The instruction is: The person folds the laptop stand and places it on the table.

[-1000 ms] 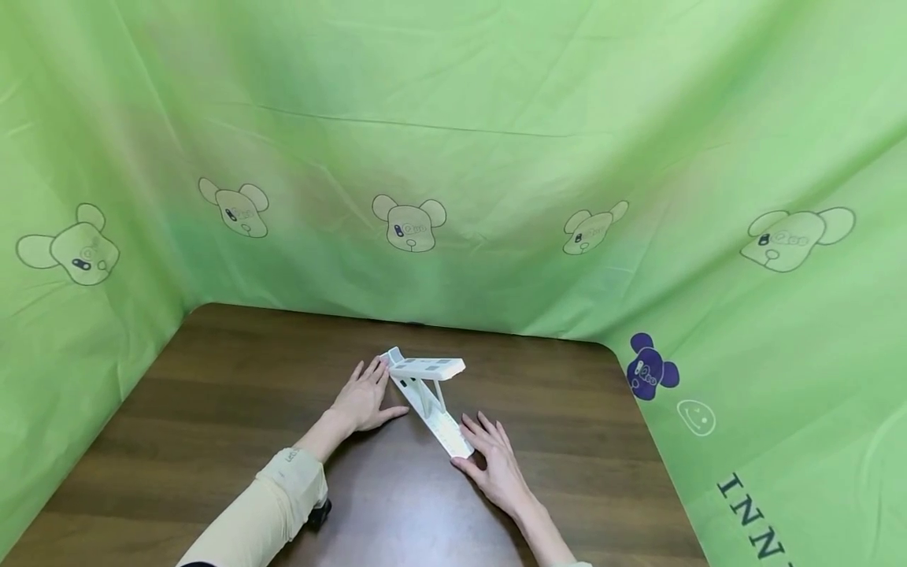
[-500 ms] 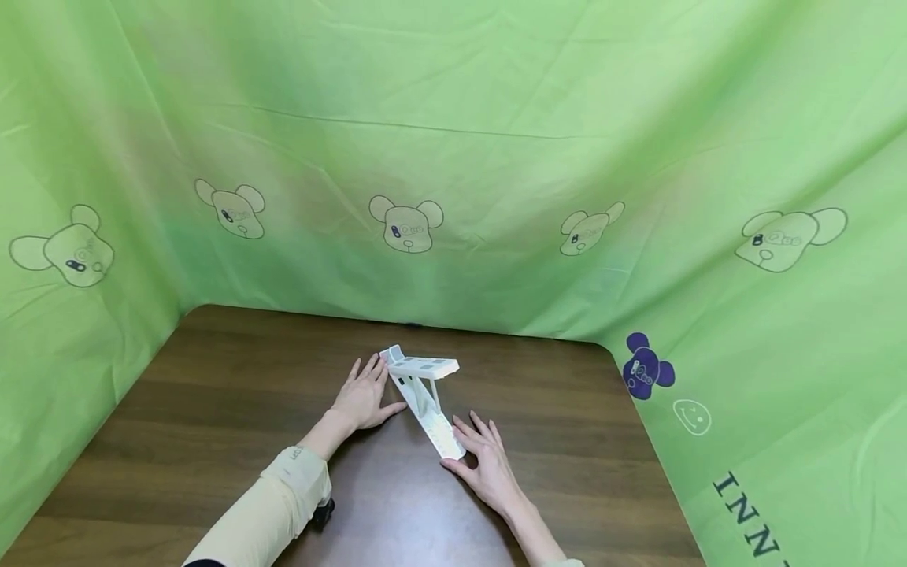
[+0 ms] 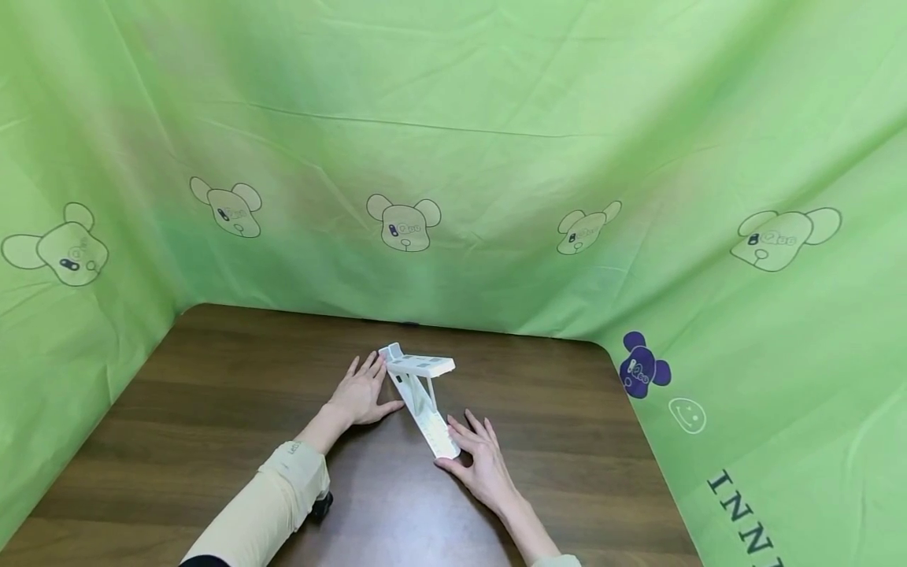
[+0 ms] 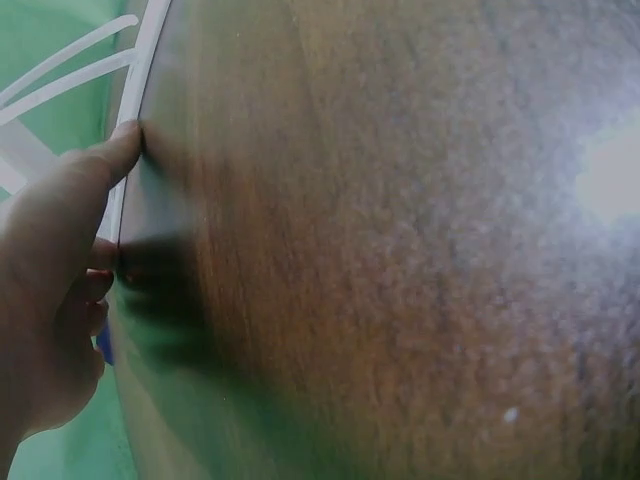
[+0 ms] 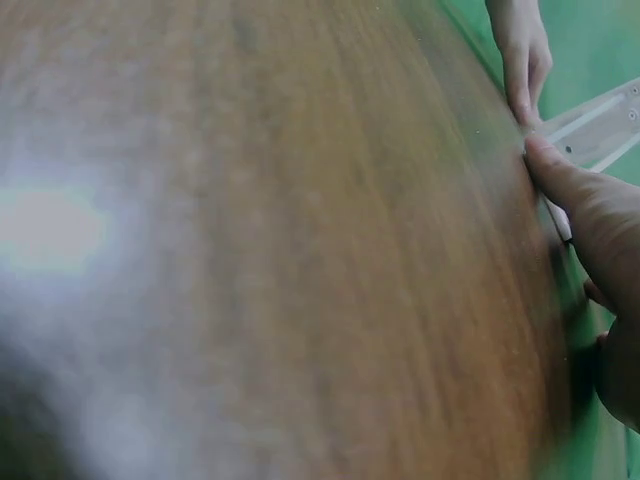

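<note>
A white folding stand (image 3: 423,409) rests on the brown table, its long flat base running from far left to near right. Its upper plate (image 3: 423,365), with grey pads, is raised over the base on thin struts. My left hand (image 3: 359,394) lies by the far end with straight, spread fingers; fingertips and thumb touch the base's left edge. At the near end, my right hand (image 3: 484,466) pinches the corner of the base between thumb and fingers. In the left wrist view the left thumb (image 4: 115,152) presses on the white edge. The right thumb (image 5: 560,175) meets the end in the right wrist view.
The wood-grain table (image 3: 234,394) has rounded far corners. Green cloth (image 3: 453,157) printed with bear faces hangs around its back and sides. A black device (image 3: 322,505) sits under the left sleeve's cuff. Bright glare shows on the near tabletop.
The right hand and the near end of the stand have shifted slightly left, turning the stand a little about its far end. The left hand stays by the far end. The head view has drifted slightly.
</note>
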`<move>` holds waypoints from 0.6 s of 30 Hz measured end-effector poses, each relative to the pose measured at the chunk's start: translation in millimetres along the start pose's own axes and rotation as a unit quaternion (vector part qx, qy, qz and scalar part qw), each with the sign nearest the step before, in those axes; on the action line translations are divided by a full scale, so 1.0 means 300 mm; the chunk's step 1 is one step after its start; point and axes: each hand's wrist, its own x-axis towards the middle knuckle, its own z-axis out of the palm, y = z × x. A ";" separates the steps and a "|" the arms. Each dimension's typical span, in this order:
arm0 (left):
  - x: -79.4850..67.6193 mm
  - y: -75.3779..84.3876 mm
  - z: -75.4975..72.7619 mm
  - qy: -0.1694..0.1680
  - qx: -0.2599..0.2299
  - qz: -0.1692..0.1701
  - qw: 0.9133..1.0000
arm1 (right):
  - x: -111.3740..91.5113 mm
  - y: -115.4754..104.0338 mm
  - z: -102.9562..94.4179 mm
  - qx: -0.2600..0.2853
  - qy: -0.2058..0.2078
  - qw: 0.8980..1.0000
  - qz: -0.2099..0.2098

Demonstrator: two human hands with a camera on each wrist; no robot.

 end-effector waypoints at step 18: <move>-0.090 0.022 0.073 0.013 -0.096 -0.001 0.995 | -0.023 0.018 -0.036 -0.040 -0.065 0.997 -0.004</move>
